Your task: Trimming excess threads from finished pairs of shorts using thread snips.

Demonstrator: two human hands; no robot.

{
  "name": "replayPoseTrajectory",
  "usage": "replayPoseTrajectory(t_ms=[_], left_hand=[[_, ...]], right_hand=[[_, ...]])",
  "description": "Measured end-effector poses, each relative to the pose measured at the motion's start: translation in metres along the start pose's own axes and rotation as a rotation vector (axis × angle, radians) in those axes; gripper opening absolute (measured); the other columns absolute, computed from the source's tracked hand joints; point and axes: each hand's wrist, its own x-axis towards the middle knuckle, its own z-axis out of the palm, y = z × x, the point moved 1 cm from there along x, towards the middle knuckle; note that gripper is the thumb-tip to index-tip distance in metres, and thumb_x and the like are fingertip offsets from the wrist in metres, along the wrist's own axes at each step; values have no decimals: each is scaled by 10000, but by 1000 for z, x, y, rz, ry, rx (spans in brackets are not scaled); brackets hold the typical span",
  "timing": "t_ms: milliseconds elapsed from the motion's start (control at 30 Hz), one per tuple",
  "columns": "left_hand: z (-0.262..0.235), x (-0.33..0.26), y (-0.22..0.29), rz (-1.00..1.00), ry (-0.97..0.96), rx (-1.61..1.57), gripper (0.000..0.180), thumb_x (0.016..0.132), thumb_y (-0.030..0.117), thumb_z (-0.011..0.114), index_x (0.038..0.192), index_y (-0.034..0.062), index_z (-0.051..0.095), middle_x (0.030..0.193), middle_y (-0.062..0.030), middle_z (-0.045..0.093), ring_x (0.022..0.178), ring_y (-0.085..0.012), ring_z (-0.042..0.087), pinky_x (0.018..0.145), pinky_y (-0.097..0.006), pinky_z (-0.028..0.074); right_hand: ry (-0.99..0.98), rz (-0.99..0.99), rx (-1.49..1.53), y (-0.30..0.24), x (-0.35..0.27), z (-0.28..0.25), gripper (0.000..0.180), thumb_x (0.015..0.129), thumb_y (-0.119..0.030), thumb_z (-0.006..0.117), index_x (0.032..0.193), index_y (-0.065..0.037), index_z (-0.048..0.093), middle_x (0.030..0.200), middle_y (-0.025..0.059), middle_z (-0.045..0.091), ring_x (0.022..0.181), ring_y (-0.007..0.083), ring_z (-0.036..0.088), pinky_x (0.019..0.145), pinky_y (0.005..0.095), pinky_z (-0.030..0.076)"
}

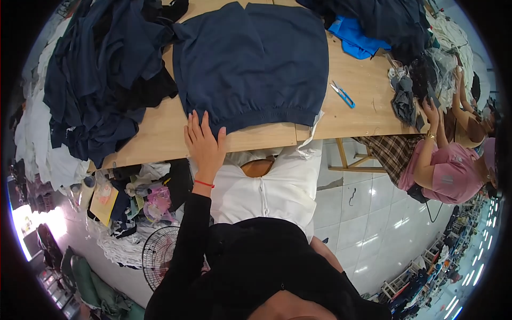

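Observation:
Navy shorts [253,64] lie spread on the wooden table, gathered elastic waistband towards me and the legs pointing away. My left hand [205,143] lies flat at the left end of the waistband, its fingers stretched out over the fabric and gripping nothing. A white strip [308,140] hangs off the table edge by the right end of the waistband. On the right, part of my right forearm [328,254] shows beside my body, while my right hand is out of sight. Thread snips with blue handles [344,96] rest on the table right of the shorts.
A heap of dark navy garments [106,69] covers the table's left side. Blue cloth [356,38] and more dark garments [378,21] lie at the back right. A co-worker in pink [453,173] handles dark pieces at right. A fan [160,256] stands low at left.

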Motion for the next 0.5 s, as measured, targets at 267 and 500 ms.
replayPoseTrajectory(t_ms=[267, 500], left_hand=[[-6, 1, 4, 23, 32, -30, 840, 966, 570, 705, 1563, 27, 473, 1651, -257, 418, 1548, -420, 372, 1276, -590, 233], [0, 2, 9, 16, 47, 11, 894, 913, 596, 755, 1547, 26, 485, 1633, -243, 446, 1543, -398, 394, 1273, -583, 249]], right_hand=[[211, -41, -906, -50, 55, -21, 295, 995, -235, 703, 1189, -18, 749, 960, 193, 786, 834, 324, 768, 768, 441, 597], [716, -783, -827, -168, 180, 29, 219, 903, -140, 831, 1048, -10, 731, 1002, 156, 738, 875, 345, 732, 749, 436, 576]])
